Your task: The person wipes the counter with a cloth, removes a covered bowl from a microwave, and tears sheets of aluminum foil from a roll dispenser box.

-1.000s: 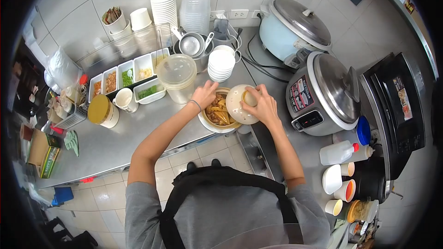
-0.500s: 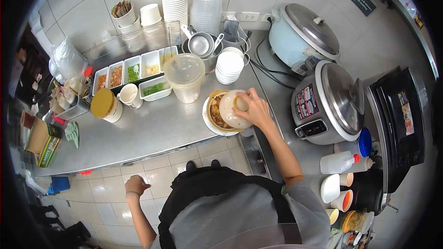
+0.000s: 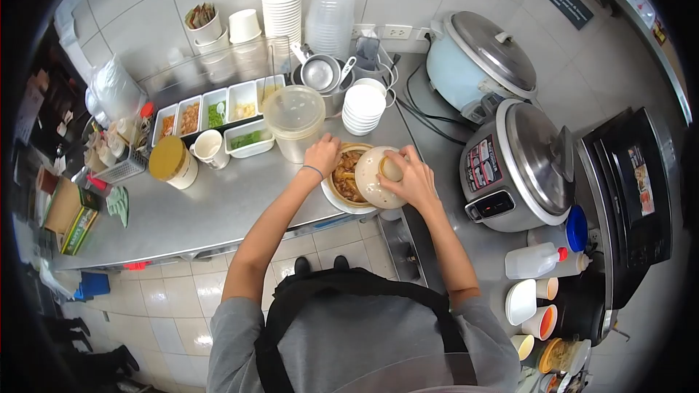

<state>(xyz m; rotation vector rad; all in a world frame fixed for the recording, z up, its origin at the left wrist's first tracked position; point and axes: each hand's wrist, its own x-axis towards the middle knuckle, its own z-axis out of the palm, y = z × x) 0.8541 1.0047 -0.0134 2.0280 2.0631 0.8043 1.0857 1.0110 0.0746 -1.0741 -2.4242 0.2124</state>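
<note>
- By the right hand (image 3: 414, 178), with fingers closed around its knob, a domed, cream-coloured, speckled ceramic lid (image 3: 369, 185) was held over the right part of a round, tan-rimmed clay pot (image 3: 354, 147)
- The fingers of the left hand (image 3: 322, 156) were bent at the pot's far left rim; whether the rim was gripped or only touched could not be told
- The pot was set on a round white plate (image 3: 330, 194) near the front edge of the grey metal counter (image 3: 240, 207), and brown, saucy food (image 3: 344, 176) was left exposed on its left side
- If the knob were slippery or loosely pinched, the lid could be dropped, and the rim chipped or sauce splashed
- If the pot were hot, the bare left fingers could be burned at the rim
- If the rim were pushed by the lid, pot and plate could be slid towards the counter's edge
- If the left elbow were swung outward, the tall, translucent plastic tub (image 3: 293, 125) just beside that hand could be knocked
</note>
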